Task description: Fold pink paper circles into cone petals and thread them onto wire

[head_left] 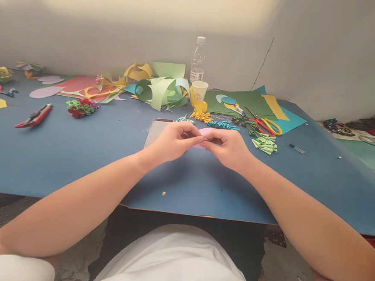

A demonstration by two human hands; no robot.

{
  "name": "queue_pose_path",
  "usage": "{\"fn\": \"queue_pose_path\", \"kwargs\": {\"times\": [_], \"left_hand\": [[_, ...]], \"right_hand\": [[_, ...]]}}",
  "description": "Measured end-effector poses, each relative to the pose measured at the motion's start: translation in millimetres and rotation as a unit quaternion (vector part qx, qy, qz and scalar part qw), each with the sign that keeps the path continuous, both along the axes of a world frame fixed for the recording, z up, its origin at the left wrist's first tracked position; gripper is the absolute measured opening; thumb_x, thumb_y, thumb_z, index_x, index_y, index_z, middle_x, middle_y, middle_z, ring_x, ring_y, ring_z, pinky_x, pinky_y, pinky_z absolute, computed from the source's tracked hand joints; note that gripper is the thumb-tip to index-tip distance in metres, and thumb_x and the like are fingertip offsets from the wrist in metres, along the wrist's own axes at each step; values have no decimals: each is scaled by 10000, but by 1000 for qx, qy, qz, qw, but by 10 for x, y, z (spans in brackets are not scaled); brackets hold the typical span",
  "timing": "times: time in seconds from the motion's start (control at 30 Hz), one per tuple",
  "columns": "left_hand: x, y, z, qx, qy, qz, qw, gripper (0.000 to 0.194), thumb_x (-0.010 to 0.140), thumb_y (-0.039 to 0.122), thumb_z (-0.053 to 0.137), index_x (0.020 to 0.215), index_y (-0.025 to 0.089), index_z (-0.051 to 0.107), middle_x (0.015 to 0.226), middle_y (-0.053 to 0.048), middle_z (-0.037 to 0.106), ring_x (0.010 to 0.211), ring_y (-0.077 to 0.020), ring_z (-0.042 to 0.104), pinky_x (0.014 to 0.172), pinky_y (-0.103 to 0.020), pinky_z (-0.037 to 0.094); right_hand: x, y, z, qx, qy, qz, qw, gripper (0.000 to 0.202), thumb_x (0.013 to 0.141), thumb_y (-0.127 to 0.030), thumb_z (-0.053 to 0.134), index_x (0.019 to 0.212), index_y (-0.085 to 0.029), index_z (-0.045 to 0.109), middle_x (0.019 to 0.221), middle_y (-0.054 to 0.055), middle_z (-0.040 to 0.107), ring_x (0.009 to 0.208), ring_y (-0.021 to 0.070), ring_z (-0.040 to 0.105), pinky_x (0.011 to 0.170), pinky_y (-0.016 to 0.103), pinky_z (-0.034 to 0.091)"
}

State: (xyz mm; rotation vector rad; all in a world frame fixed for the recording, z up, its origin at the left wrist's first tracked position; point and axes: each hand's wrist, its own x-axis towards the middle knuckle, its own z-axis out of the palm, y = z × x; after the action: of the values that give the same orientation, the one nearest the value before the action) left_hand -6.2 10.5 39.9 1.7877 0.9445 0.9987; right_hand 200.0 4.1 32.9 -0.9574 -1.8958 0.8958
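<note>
head view, hands: both meet at the middle of the desk [77, 158]. The left hand [171, 141] and right hand [228, 147] are fingertip to fingertip on a small pink paper piece [203, 137].

grip, left: fingers pinched shut on the pink piece's left edge, thumb on top.

grip, right: same deal, closed down tight on the right edge, knuckles curled over it.

where the pink piece is: held just above the blue surface, dead centre, right in front of a grey card [156, 132] lying at about 10 o'clock from the hands.

done so far (my guess): a fair bit. Finished-looking folded bits sit around the hands: yellow pleated pieces [202, 115] at 12 o'clock, teal rolled pieces [222, 125] at 1 o'clock, light green pleated pieces [264, 144] at 3 o'clock. There's also a red and green paper flower cluster [81, 107] way out at 10 o'clock.

in hand now: looks like the pink one is mid-fold or mid-roll, only a sliver shows between the fingers so I can't tell how far it's got.

left to do (guess): plenty of uncut sheets at 1 o'clock, a green sheet [251, 102] with scissors [267, 125] on top, so material isn't used up.

other stuff: paper cup [199, 91] and water bottle [198, 62] at 12 o'clock by the wall, a heap of curly paper offcuts [160, 89] at 11 o'clock, red utility knife [34, 116] far off at 9 o'clock.
</note>
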Motion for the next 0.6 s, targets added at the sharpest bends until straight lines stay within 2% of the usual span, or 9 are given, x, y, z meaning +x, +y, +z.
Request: {"fn": "queue_pose_path", "kwargs": {"times": [0.1,0.2,0.33,0.37,0.43,0.6], "left_hand": [[16,-16,2,1,-13,0,1000,174,861,353,765,828,183,742,841,-38,715,654,-127,581,577,-282,432],[23,-26,13,-7,-19,-4,1000,185,860,362,764,816,185,731,818,-33,697,640,-125,559,582,-287,428],[1,-5,33,-22,-46,0,999,215,888,407,742,847,201,701,811,-19,652,657,-131,548,586,-283,426],[-8,7,37,-29,-66,3,997,217,890,415,744,860,205,696,827,-18,646,680,-135,554,594,-279,427],[-26,38,44,-45,-116,16,992,220,878,415,767,874,211,686,852,-13,635,721,-136,560,613,-268,424],[-33,71,31,-69,-198,23,978,195,861,356,806,848,205,684,821,7,599,728,-120,527,641,-258,409]], "right_hand": [[12,-6,26,-16,-1,-19,1000,159,867,-344,769,801,-200,771,791,36,770,724,195,682,702,351,554],[22,-18,78,-26,-35,-41,998,303,836,-437,809,684,-198,704,637,6,680,550,134,534,535,301,421],[50,1,114,12,-48,-91,995,639,831,-655,766,508,-204,448,485,-41,424,476,90,320,470,285,260],[62,15,111,17,-40,-100,994,673,847,-701,724,501,-205,426,481,-40,399,478,92,312,471,287,255],[87,47,93,8,-26,-102,994,673,883,-753,642,525,-206,485,487,-26,435,481,106,361,477,292,283],[63,53,-1,-18,-36,-37,998,549,939,-694,619,704,-200,661,623,0,576,581,139,534,552,289,420]]}}
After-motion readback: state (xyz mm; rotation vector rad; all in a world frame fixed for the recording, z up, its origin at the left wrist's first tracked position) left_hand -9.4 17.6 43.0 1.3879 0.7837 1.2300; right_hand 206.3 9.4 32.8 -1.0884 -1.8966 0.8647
